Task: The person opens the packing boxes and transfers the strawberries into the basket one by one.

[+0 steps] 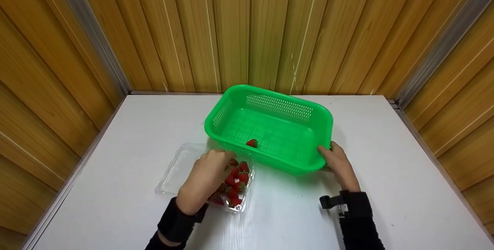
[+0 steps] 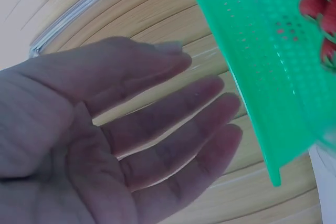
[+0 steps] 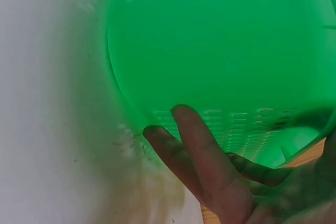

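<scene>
A green plastic basket [image 1: 283,130] with perforated sides stands on the white table, a single strawberry [image 1: 252,143] inside near its front wall. My right hand [image 1: 339,165] grips its right end, thumb over the rim; in the right wrist view the fingers [image 3: 210,166] lie against the outer wall. In front of the basket sits a clear plastic box [image 1: 251,178] filled with several strawberries [image 1: 232,182], its lid [image 1: 175,173] folded out leftward. Above that box is my left hand [image 1: 208,171], partly covering it. The left wrist view shows this hand's fingers [image 2: 178,150] extended, holding nothing.
Wood-patterned panels [image 1: 266,30] close off the back and both sides. The white table [image 1: 393,173] extends around the basket and the box.
</scene>
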{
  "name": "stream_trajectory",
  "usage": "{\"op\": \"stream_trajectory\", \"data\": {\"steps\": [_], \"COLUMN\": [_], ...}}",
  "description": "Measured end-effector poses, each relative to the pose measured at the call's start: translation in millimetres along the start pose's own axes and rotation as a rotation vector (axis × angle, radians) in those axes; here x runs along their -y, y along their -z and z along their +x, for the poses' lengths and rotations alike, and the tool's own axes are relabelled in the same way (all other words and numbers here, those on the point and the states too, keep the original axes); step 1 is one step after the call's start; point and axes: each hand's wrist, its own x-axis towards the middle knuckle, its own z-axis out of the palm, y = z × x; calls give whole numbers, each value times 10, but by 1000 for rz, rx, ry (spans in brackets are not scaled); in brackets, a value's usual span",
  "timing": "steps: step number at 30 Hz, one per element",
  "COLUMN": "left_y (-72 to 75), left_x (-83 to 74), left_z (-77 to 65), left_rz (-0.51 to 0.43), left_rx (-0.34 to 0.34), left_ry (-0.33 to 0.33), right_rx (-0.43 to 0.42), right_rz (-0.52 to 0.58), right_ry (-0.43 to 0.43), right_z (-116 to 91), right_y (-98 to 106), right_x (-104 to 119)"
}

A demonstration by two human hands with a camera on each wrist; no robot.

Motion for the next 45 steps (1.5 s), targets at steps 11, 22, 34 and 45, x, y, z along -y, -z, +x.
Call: {"op": "stream_trajectory", "data": {"steps": [11,22,34,45], "left_y": [-231,-433,-589,-580], "left_x": [103,247,329,322], "left_z": [-237,-307,-250,-283], "left_rz": [109,178,381,346], "left_rx": [184,162,81,70], "left_ry": [-60,-164,-272,-270], "right_rx": [-7,13,6,-10], "right_rz": [-6,10,14,-5], "right_ry": [5,-8,2,11], "right_z": [-12,9,-14,2], "right_y": [16,-3,-22,-13], "right_x": [12,-8,-11,5]}}
